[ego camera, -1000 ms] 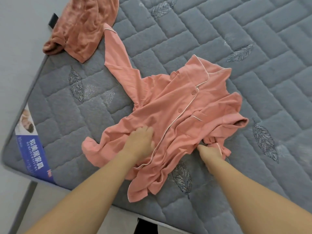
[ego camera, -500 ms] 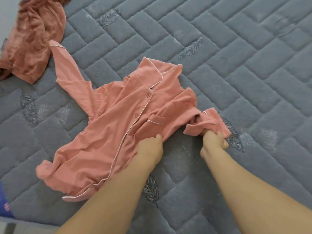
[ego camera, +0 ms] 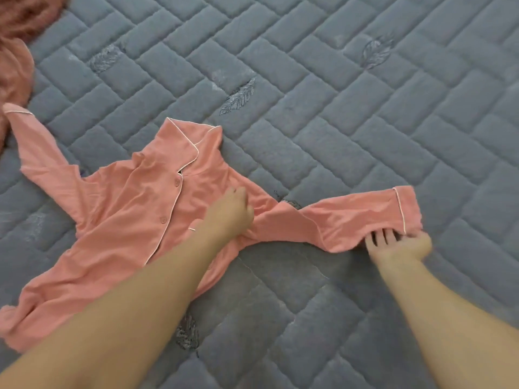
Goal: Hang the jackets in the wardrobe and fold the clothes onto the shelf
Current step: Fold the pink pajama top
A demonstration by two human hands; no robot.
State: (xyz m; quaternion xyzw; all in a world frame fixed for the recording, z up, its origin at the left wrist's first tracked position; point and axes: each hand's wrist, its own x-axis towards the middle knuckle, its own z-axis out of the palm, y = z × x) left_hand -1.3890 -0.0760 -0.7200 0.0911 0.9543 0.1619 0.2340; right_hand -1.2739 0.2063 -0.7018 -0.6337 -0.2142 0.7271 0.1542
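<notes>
A salmon-pink pyjama shirt (ego camera: 132, 209) with white piping and buttons lies front-up on the grey quilted mattress (ego camera: 309, 80). Its far sleeve points toward the upper left. Its near sleeve (ego camera: 356, 217) is stretched out flat to the right. My right hand (ego camera: 398, 244) pinches the lower edge of that sleeve close to the cuff, fingers tucked under the cloth. My left hand (ego camera: 231, 213) presses on the shirt's chest beside the armpit, its fingers curled; whether it grips cloth is unclear.
A second, darker rust-coloured garment (ego camera: 14, 37) lies crumpled at the mattress's upper left corner. The quilted surface stretches bare to the right and far side. No wardrobe, hanger or shelf is in view.
My right hand has pulled the bunched sleeve out to the right and laid it flat. My left hand shifted up from the shirt's hem to the chest. The camera view moved right.
</notes>
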